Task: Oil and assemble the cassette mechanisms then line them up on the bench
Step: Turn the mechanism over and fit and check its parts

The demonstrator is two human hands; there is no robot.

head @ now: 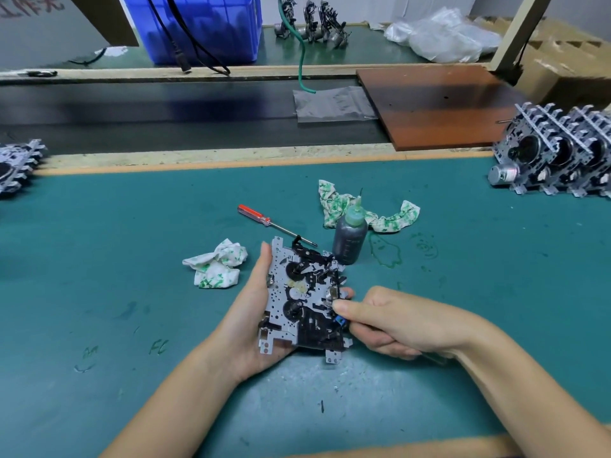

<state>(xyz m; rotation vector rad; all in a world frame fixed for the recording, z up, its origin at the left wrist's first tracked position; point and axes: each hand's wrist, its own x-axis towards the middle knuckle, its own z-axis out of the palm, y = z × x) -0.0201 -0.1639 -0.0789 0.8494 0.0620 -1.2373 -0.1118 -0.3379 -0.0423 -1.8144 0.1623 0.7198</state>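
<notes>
- A mechanism (16, 166) sits at the far left edge of the green counter (132, 259), cut off by the frame.
- A crumpled rag (216, 264), stained green, lies just left of the hands.
- The left hand (254, 312) cradles a mechanism plate (304, 302) from below above the counter's middle, thumb along its left edge, fingertips curling over its right edge: a grip holding the plate.
- A red screwdriver (264, 221) lies behind the plate, its tip pointing right.
- A dark oil bottle (350, 236) with a green nozzle stands upright just beyond the plate's upper right corner.
- A second stained rag (373, 211) lies behind the bottle.
- The right hand (390, 319) meets the plate's right edge, its fingers curled in a narrow grip, pinching a small blue part (340, 320) there.
- A row of mechanisms (555, 153) stands on edge at the far right.
</notes>
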